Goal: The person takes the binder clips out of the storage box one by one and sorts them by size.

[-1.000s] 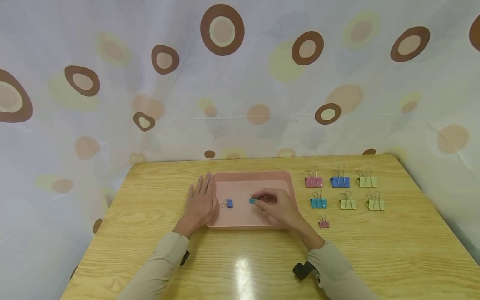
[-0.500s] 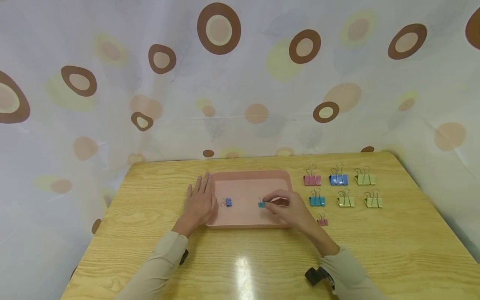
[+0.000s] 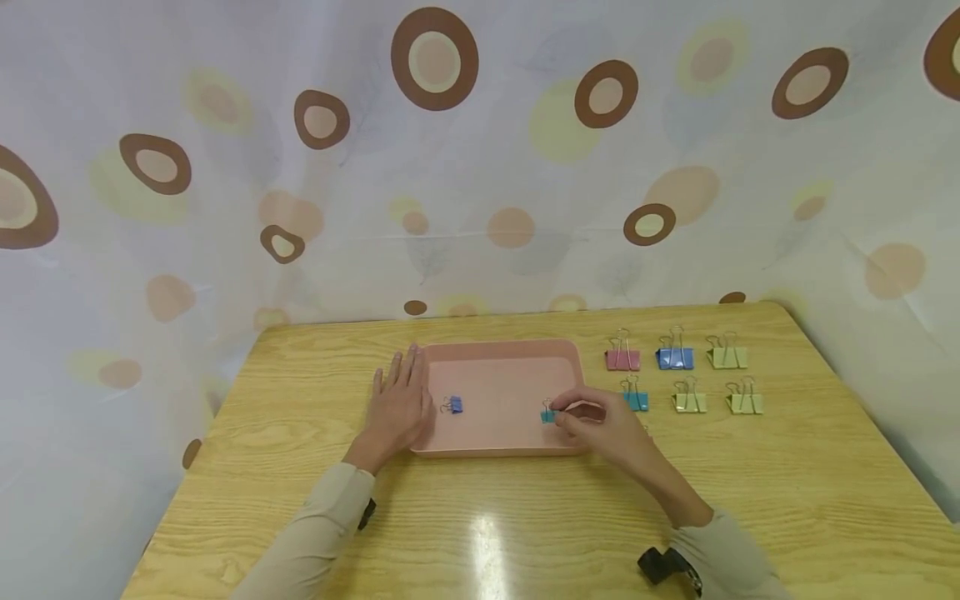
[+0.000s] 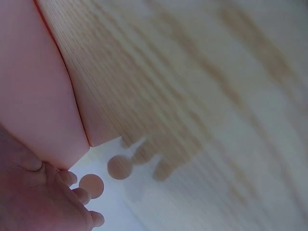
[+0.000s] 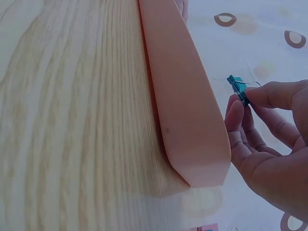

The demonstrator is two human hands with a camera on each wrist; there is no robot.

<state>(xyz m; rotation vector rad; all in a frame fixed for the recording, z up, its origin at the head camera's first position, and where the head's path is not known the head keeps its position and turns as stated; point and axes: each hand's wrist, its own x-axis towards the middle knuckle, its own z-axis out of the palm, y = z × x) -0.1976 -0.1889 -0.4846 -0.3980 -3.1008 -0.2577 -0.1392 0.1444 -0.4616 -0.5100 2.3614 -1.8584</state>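
A small teal binder clip (image 5: 239, 90) is pinched between the thumb and fingers of my right hand (image 3: 611, 423), over the right end of the pink tray (image 3: 495, 453). In the right wrist view the clip shows above the tray's rim level. My left hand (image 3: 397, 407) lies with straight fingers along the tray's left side, touching it; the left wrist view shows this hand (image 4: 29, 187) against the tray wall. Inside the tray, toward the left, lies a small blue binder clip (image 3: 454, 405) on its side.
Right of the tray stand larger binder clips in two rows: pink (image 3: 623, 359), blue (image 3: 676, 358) and light green (image 3: 727, 357) behind, teal (image 3: 637, 401) and two light green (image 3: 690, 402) in front. A small pink clip (image 3: 649, 434) is mostly hidden by my right hand.
My right hand has moved rightward across the tray, carrying the small teal binder clip from near the middle to the right end. The left hand and the blue clip stay put.
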